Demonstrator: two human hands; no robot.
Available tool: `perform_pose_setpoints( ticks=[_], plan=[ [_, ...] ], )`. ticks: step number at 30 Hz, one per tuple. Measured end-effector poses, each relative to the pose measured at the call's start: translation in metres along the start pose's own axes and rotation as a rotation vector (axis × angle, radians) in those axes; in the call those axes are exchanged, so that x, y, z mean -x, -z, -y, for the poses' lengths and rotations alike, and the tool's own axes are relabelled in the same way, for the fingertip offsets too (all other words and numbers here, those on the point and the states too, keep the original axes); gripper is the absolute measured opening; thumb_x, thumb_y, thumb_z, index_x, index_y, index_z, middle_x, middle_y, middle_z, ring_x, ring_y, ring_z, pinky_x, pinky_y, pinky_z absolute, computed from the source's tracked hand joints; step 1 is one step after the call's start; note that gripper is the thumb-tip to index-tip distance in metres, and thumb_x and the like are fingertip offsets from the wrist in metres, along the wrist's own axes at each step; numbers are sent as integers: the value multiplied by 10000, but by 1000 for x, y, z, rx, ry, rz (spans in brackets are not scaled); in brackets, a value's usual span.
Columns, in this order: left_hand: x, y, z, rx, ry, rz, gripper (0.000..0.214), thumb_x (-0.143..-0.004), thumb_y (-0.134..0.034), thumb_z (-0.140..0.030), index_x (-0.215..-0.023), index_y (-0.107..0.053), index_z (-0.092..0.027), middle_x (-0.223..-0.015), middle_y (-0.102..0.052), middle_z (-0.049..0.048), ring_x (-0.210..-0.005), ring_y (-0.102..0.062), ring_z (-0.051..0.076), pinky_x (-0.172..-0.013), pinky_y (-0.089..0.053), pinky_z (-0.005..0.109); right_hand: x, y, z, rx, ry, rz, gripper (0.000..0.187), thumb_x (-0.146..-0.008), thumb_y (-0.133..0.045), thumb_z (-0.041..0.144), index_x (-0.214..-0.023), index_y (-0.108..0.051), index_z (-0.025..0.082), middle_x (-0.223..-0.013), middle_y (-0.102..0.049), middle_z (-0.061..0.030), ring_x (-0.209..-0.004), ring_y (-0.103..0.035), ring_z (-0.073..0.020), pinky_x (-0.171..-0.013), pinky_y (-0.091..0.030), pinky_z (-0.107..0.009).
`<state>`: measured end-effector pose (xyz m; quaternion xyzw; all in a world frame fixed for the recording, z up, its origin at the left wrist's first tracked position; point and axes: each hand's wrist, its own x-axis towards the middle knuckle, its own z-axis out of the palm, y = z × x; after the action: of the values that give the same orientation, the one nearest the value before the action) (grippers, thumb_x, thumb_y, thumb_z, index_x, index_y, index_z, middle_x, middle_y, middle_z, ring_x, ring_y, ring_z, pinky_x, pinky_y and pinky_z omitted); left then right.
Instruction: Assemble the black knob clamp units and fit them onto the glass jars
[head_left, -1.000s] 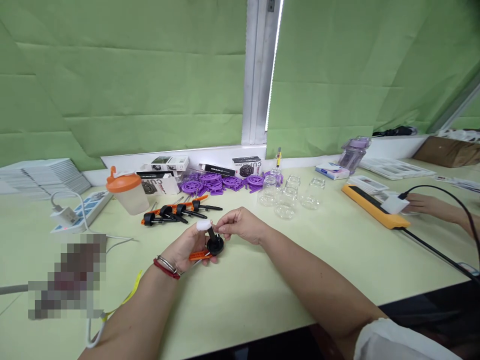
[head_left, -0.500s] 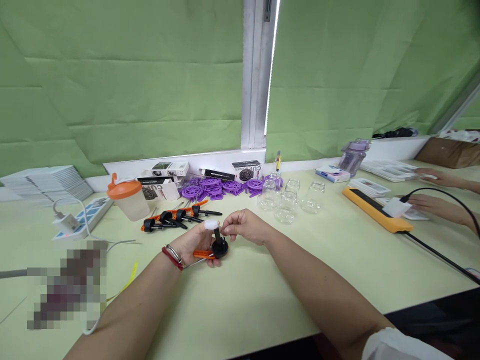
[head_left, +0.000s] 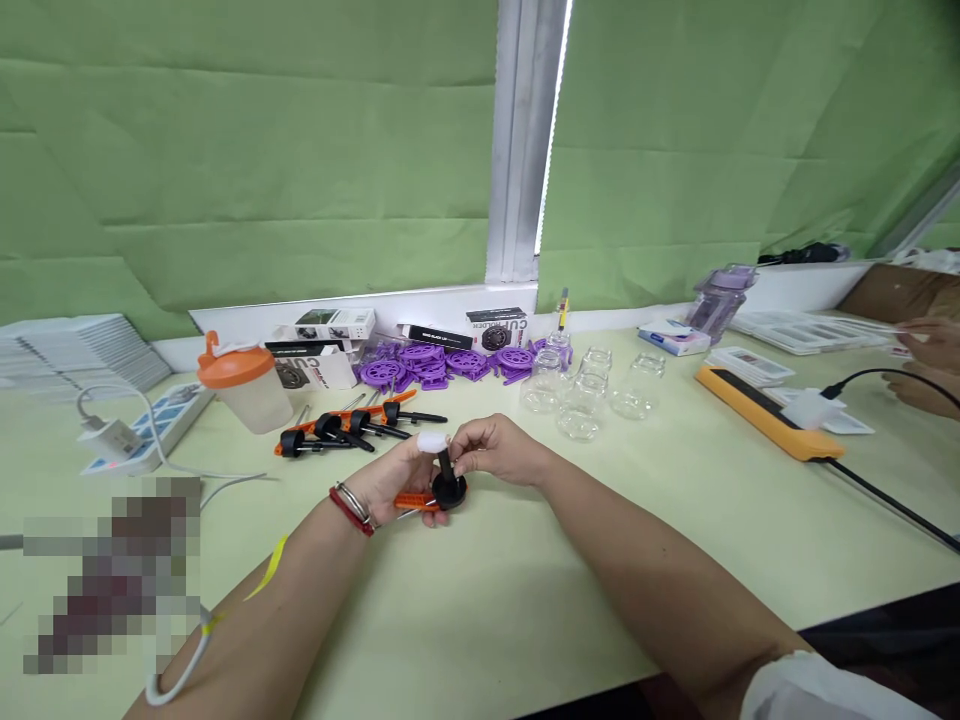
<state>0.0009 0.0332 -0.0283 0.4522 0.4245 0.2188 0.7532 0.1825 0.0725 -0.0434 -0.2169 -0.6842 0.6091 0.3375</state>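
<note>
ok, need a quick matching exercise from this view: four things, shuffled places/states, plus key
Things
1. Left hand
2. Purple parts
3. Clear containers
4. Orange-lidded cup

Places or states
A. Between the purple parts and the yellow power strip
B. Next to the white power strip
C. Holding a black-and-orange piece
D. Heaped in front of the boxes

Pairs: 1-C, 2-D, 3-A, 4-B
</note>
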Motion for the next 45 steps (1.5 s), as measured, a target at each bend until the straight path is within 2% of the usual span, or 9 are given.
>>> perform_pose_setpoints(
  ticks=[20,33,42,45],
  plan=[
    [-2,0,3,-49,-10,3,461,-692,-491,-592,-847,-538,-160,-685,-612,68,-518,-624,224,-438,-406,279,4,-3,1,25,-16,7,324,-509,-850,315,-631,-611,133,-660,-611,8,-625,-551,-111,-635,-471,-260],
    [-1,-2,2,-34,-5,9,453,-713,-477,-590,-846,-540,-162,-698,-628,78,-543,-637,230,-462,-417,287,4,-5,-2,87,57,-46,331,-483,-858,312,-639,-625,135,-670,-611,1,-631,-540,-115,-620,-468,-255],
    [-1,-1,2,-16,-17,22,472,-683,-513,-582,-899,-539,-163,-685,-621,57,-504,-623,223,-426,-397,277,5,-3,-3,163,41,-39,422,-443,-864,378,-585,-542,143,-630,-556,22,-592,-492,-97,-566,-442,-237],
    [0,-2,1,-21,-17,29,484,-694,-498,-592,-896,-542,-155,-697,-626,69,-509,-624,218,-428,-399,275,6,-3,-2,158,28,-40,428,-444,-867,357,-645,-550,152,-648,-562,21,-600,-504,-102,-575,-447,-246]
  ],
)
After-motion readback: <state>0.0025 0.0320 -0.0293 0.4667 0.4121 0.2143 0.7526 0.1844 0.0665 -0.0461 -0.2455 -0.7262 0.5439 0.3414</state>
